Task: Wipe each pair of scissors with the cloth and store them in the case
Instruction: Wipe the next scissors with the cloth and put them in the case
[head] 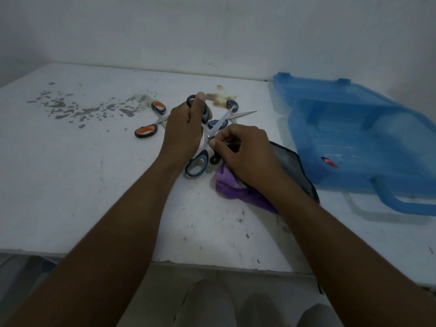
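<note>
- Left grip (184,125): clenched round the handle loops of a blue pair (204,114), thumb up.
- Right grip (247,152): fingertips pinching a second blue pair (224,117) near its pivot, with the wrist over the cloth (226,185).
- Hazard: the two pairs cross between the grips. Blades may snag or nick a finger if either is tugged free.
- Hazard: the cloth lies unused at 5 o'clock. A pair could reach the case (354,128), open at 3 o'clock, unwiped.
- Hazard: the orange pair (151,121) at 9 o'clock and a third blue pair (232,105) at 12 may be knocked or skipped.
- Hazard: stains (70,107) on the worktop (70,173) at 10 o'clock could re-soil wiped blades.
</note>
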